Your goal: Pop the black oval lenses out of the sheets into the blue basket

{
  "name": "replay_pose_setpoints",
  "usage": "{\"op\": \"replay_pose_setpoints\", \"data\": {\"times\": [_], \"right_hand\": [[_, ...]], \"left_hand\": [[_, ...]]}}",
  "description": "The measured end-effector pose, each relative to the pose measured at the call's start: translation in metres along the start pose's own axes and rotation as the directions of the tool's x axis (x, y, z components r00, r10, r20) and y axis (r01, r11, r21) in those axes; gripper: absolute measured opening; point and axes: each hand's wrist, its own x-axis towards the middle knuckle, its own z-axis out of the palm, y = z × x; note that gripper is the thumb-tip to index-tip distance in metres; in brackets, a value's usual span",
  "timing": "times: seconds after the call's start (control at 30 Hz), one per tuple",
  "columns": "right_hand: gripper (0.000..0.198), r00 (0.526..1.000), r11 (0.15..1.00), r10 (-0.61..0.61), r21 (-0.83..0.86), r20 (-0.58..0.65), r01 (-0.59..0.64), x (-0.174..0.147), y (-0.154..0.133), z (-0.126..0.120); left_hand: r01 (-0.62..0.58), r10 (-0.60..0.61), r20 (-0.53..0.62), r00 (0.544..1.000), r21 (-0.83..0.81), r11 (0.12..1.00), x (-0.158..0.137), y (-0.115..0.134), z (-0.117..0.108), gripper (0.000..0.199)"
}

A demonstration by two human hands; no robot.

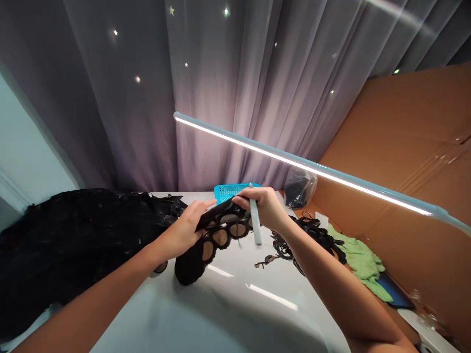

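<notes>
A grey curtain [206,98] dotted with small bright stars hung beyond my hands, and a lit lamp bar [294,159] slanted above them, dropping toward the right. Beneath my hands lay a white table [221,314] with the lamp's reflection on it.

I had the black piece [218,212] up between both hands, above the tabletop. Its long axis ran on a slant, from a rounded dark end below and just right of my left hand up and away to my right hand; a row of round openings followed along its underside. My left hand [189,223] gripped it partway along, fingers bent around the edge. My right hand [265,206] pinched the upper, farther end, and also held a pale flat tool [255,223]. That tool stood nearly upright in my view, its lower end pointing down toward the table and tipping slightly right.

Just beyond my hands sat a blue basket [235,188]. A black plastic heap [84,235] spread to the left of my left hand. Right of my right hand were a tangle of dark loops [316,233], a clear bag [300,189] with dark contents behind it, and a green cloth [358,255] farther right.
</notes>
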Motion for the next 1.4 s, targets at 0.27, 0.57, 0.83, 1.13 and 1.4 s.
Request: {"op": "replay_pose_setpoints", "data": {"times": [0.27,0.57,0.83,1.13,1.4], "right_hand": [[0.042,0.987,0.975,0.155,0.171,-0.052,-0.144,0.008,0.062,-0.022],[0.043,0.909,0.941,0.211,0.177,0.359,-0.288,-0.097,0.091,-0.035],[0.029,0.791,0.841,0.490,0.039,0.366,-0.539,-0.175,0.126,-0.032],[0.019,0.738,0.834,0.532,-0.406,0.415,-0.373,-0.168,0.182,-0.043],[0.024,0.739,0.460,0.671,-0.745,-0.064,-0.483,-0.174,0.216,-0.088]], "left_hand": [[0.160,-0.129,-0.167,0.978,0.187,0.969,0.024,-0.037,-0.034,0.026],[0.082,-0.144,0.266,0.953,0.230,0.970,-0.071,-0.040,-0.025,0.055],[0.161,-0.218,0.448,0.867,0.161,0.974,-0.105,-0.082,-0.011,0.034],[0.100,-0.152,0.177,0.972,0.273,0.957,-0.036,-0.103,0.076,0.044],[0.036,-0.155,0.210,0.965,0.481,0.876,-0.064,-0.115,0.098,0.053]]}}
